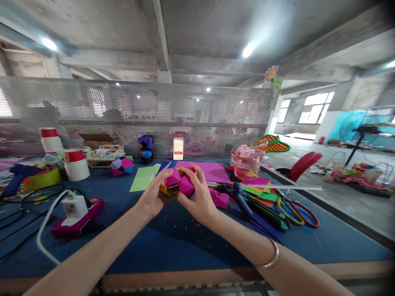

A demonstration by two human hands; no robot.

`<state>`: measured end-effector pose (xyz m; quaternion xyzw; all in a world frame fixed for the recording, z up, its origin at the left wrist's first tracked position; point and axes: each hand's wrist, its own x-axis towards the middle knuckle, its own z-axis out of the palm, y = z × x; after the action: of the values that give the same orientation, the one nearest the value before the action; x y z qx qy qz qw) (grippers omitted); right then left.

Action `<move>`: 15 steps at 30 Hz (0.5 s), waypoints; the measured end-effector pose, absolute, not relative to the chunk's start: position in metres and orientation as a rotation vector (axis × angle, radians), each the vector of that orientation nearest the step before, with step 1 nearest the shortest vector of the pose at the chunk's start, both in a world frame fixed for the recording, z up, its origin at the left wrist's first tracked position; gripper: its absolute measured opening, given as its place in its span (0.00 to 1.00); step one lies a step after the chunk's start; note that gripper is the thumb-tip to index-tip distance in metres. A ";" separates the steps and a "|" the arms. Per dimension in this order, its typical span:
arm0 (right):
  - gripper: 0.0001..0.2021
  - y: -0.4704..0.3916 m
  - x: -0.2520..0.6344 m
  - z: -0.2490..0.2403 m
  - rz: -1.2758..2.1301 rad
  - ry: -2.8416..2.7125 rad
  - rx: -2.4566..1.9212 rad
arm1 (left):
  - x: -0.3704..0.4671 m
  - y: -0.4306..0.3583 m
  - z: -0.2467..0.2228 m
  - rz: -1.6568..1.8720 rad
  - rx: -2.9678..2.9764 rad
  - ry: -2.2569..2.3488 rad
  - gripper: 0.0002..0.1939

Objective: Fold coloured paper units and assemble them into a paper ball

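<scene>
Between my two hands, just above the blue table, is a folded paper ball (186, 186), mostly magenta with some yellow and red panels. My left hand (154, 196) is closed on its left side, near a yellow part. On the other side my right hand (202, 197) grips it, fingers curled over the top and thumb below. The side facing away from me is hidden. Beyond the hands lie a light green sheet (140, 179) and a purple-pink sheet (216, 172). Right of my right hand rests a blue glue gun (242, 199) with a long glue stick in it.
Scissors (298, 211) and a green cutter (271, 213) lie at the right by a pink clear jar (245, 164). A magenta power strip (78, 222) with cables and stacked paper cups (76, 166) stand left. A finished-looking paper ball (122, 165) and lit phone (178, 149) are behind.
</scene>
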<state>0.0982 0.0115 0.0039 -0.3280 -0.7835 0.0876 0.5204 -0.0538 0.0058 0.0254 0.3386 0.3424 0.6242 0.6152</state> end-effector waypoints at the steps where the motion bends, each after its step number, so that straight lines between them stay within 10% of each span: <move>1: 0.31 0.011 0.098 0.004 0.208 -1.876 -0.780 | -0.054 0.006 0.025 1.439 0.780 0.782 0.19; 15: 0.31 0.009 0.099 0.004 0.222 -1.866 -0.758 | -0.052 0.008 0.019 1.466 0.766 0.780 0.19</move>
<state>0.0989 0.0093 0.0044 -0.3174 -0.7813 0.0928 0.5293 -0.0523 0.0083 0.0191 0.3320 0.3380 0.6349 0.6103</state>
